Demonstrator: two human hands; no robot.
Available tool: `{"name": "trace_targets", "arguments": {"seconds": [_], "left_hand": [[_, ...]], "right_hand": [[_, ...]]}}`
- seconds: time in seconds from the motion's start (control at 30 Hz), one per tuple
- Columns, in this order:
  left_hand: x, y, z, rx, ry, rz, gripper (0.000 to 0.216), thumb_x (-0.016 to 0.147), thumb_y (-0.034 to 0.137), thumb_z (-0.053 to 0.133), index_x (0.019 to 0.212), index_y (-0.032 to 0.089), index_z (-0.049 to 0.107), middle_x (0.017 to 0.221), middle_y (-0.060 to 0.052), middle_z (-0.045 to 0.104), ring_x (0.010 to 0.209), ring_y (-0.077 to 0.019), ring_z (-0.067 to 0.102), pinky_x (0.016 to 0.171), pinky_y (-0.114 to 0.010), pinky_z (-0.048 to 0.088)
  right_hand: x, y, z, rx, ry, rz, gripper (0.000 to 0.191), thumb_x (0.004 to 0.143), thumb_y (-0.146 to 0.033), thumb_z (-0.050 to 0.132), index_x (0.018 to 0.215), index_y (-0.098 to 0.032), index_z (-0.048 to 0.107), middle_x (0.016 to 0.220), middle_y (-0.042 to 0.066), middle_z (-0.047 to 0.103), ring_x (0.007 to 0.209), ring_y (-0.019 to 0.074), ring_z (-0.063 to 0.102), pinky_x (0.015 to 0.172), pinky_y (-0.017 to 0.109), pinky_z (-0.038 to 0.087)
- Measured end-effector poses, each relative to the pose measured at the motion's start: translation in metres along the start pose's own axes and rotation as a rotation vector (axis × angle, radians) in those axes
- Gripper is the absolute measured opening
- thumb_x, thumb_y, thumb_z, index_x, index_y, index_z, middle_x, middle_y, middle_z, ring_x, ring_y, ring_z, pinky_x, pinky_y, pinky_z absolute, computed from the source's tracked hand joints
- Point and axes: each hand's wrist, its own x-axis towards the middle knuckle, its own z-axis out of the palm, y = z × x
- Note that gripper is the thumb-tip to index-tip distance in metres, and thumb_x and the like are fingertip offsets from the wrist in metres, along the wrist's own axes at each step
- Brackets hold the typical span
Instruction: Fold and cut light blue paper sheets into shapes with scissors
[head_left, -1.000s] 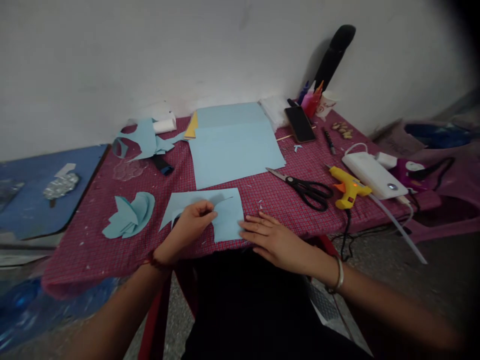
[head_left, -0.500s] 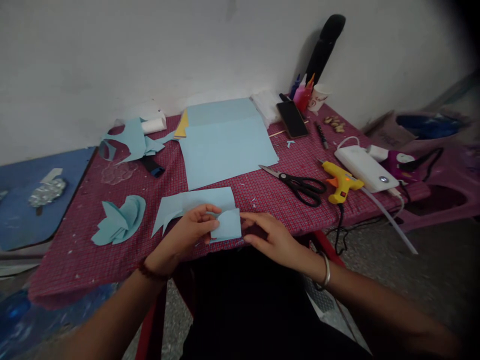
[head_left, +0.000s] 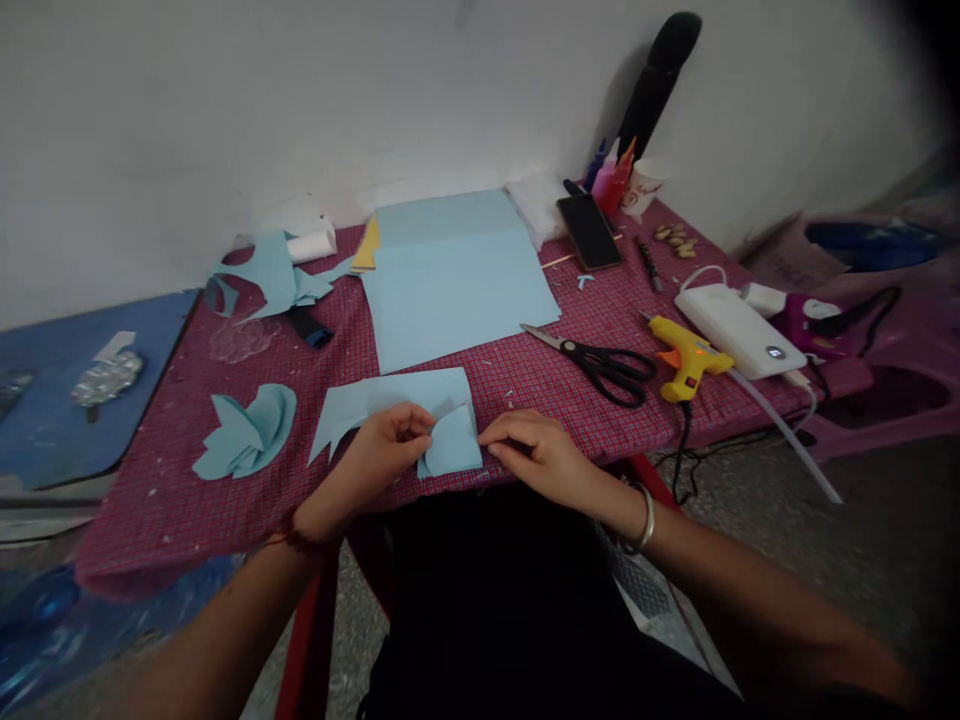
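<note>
A small folded piece of light-blue paper [head_left: 455, 442] lies near the table's front edge, a curved flap showing on its upper face. My left hand [head_left: 394, 442] pinches its left side between thumb and fingers. At the right edge, my right hand [head_left: 536, 455] has its thumb and forefinger closed on the paper. Just behind is a larger blue paper offcut [head_left: 397, 390], partly covered by my left hand and the folded piece. To the left sit several curved blue paper cutouts [head_left: 251, 435], loosely stacked.
Large blue sheets [head_left: 457, 290] lie at the back. Scissors [head_left: 600, 365], a yellow glue gun [head_left: 684, 355] and a white power bank [head_left: 739, 330] are on the right. A phone [head_left: 589, 230], a pen [head_left: 647, 262] and glue bottles [head_left: 616, 185] stand or lie behind; paper scraps [head_left: 266, 275] are back left.
My right thumb and forefinger have come closer together at the paper's right edge. The folded paper now shows more of its curved flap. The view has shifted slightly.
</note>
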Motion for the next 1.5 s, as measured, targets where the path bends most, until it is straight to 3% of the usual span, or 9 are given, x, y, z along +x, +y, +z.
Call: {"name": "trace_targets", "arguments": {"seconds": [0.1,0.2,0.33,0.53,0.7,0.93,1.13,1.23,1.5], "left_hand": [[0.003,-0.007,-0.001,0.06,0.021,0.023,0.015,0.066,0.02,0.061,0.08,0.016,0.059,0.06,0.005,0.057,0.049,-0.0079,0.047,0.048,-0.02,0.034],[0.005,-0.012,0.0,0.201,0.006,0.087,0.014,0.072,0.02,0.056,0.084,0.016,0.062,0.064,0.003,0.057,0.053,-0.0098,0.05,0.049,-0.021,0.036],[0.001,-0.011,-0.003,0.527,0.045,0.322,0.021,0.078,0.024,0.058,0.096,0.017,0.067,0.093,-0.004,0.061,0.071,-0.0131,0.057,0.063,-0.027,0.047],[-0.005,-0.008,-0.019,0.769,-0.257,0.474,0.051,0.069,0.026,0.076,0.117,0.018,0.06,0.132,-0.013,0.052,0.119,-0.0256,0.052,0.1,-0.043,0.043],[-0.002,-0.008,-0.023,0.768,-0.286,0.505,0.045,0.075,0.019,0.069,0.118,0.02,0.058,0.128,-0.01,0.055,0.112,-0.0208,0.057,0.097,-0.038,0.047],[-0.009,-0.005,-0.014,0.863,-0.24,0.576,0.059,0.072,0.015,0.07,0.128,0.021,0.051,0.13,-0.011,0.055,0.12,-0.0258,0.051,0.102,-0.044,0.044],[-0.014,-0.001,-0.015,0.673,-0.242,0.577,0.059,0.073,0.004,0.061,0.128,0.022,0.051,0.126,-0.008,0.056,0.101,-0.0174,0.06,0.086,-0.034,0.053],[-0.015,-0.001,-0.015,0.613,-0.276,0.622,0.058,0.074,0.001,0.057,0.127,0.024,0.052,0.124,-0.007,0.057,0.105,-0.0165,0.059,0.09,-0.034,0.051],[-0.016,-0.007,-0.012,0.838,-0.251,0.646,0.048,0.073,0.003,0.06,0.118,0.018,0.057,0.119,-0.009,0.06,0.112,-0.0212,0.055,0.097,-0.041,0.048]], "right_hand": [[-0.004,0.003,-0.001,-0.053,-0.027,-0.021,0.015,0.088,-0.015,0.055,0.092,-0.021,0.067,0.088,0.003,0.072,0.085,0.0173,0.065,0.083,0.036,0.047],[-0.007,0.003,-0.001,-0.132,-0.07,-0.058,0.019,0.088,-0.016,0.056,0.104,-0.021,0.066,0.112,0.007,0.068,0.104,0.0197,0.062,0.092,0.04,0.045],[-0.006,0.0,-0.001,-0.301,-0.176,-0.083,0.035,0.088,-0.017,0.057,0.122,-0.022,0.061,0.135,0.007,0.058,0.125,0.024,0.05,0.104,0.046,0.036],[-0.004,-0.001,0.003,-0.383,-0.231,-0.084,0.035,0.09,-0.02,0.054,0.124,-0.024,0.06,0.134,0.005,0.059,0.128,0.0244,0.047,0.106,0.048,0.034],[-0.004,-0.002,0.003,-0.387,-0.231,-0.07,0.035,0.089,-0.019,0.054,0.123,-0.023,0.06,0.134,0.004,0.059,0.128,0.0235,0.047,0.106,0.046,0.033],[-0.003,-0.004,0.003,-0.395,-0.236,-0.041,0.046,0.087,-0.018,0.056,0.133,-0.019,0.051,0.134,0.007,0.059,0.128,0.0236,0.046,0.108,0.045,0.031],[-0.001,-0.005,0.004,-0.371,-0.219,-0.017,0.058,0.082,-0.024,0.064,0.137,-0.02,0.045,0.131,0.009,0.059,0.123,0.026,0.048,0.106,0.046,0.034],[-0.001,-0.004,0.006,-0.381,-0.206,-0.02,0.058,0.081,-0.028,0.066,0.136,-0.02,0.047,0.13,0.009,0.059,0.121,0.0269,0.049,0.104,0.046,0.036],[0.0,-0.004,0.011,-0.4,-0.156,0.013,0.047,0.086,-0.031,0.062,0.13,-0.018,0.053,0.128,0.01,0.061,0.119,0.0266,0.052,0.103,0.045,0.037]]}}
